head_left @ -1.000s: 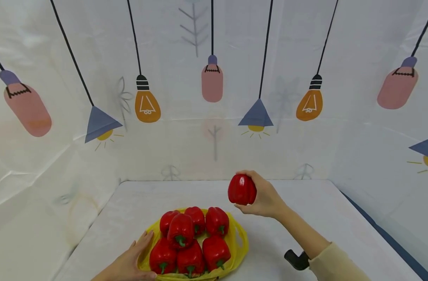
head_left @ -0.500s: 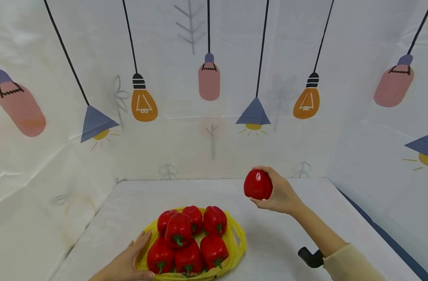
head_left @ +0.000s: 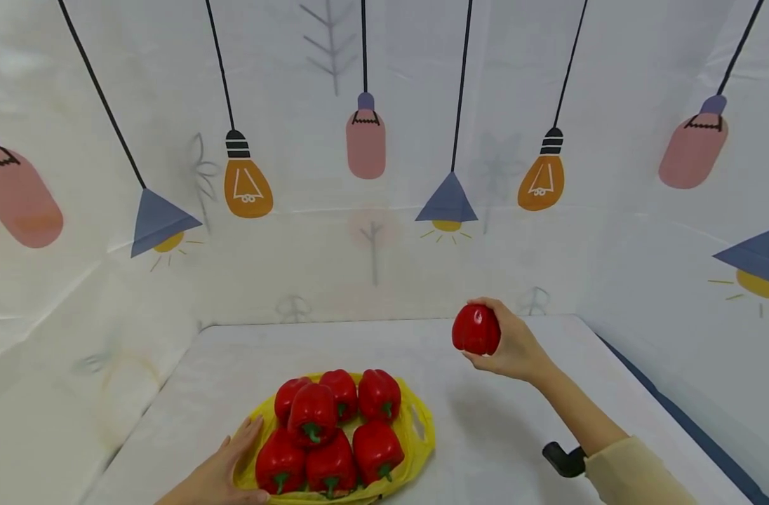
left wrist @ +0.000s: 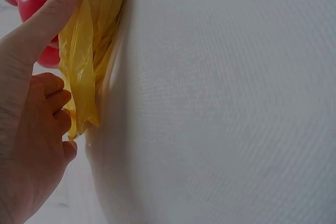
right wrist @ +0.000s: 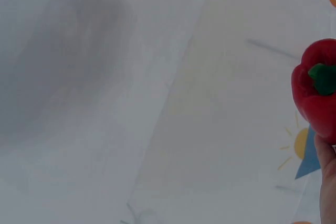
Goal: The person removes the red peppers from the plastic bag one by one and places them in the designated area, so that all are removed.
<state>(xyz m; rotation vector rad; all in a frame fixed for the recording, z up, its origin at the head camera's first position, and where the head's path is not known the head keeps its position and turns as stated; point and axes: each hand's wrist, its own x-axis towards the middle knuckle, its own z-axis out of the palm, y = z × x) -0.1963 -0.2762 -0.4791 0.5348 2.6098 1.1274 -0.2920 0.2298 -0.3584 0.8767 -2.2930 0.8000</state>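
In the head view, my right hand (head_left: 513, 351) holds a red bell pepper (head_left: 476, 329) in the air above the table, thumb below and fingers over the top. The right wrist view shows this pepper's green stem (right wrist: 323, 78) at its right edge. My left hand (head_left: 223, 466) rests against the left side of an open yellow plastic bag (head_left: 419, 438), its thumb at the near rim. In the left wrist view, the bag's crinkled side (left wrist: 84, 61) lies against that hand. Several red bell peppers (head_left: 311, 414) sit in the bag, one on top of others.
A white-covered table (head_left: 504, 428) carries the bag. Behind it hangs a pale backdrop (head_left: 264, 266) printed with lamps and bulbs. A black curved object (head_left: 564, 459), partly hidden by the right sleeve, shows at lower right.
My right hand has carried the held pepper rightward, away from the bag. The whole head view has shifted slightly. My left hand stays at the bag's side.
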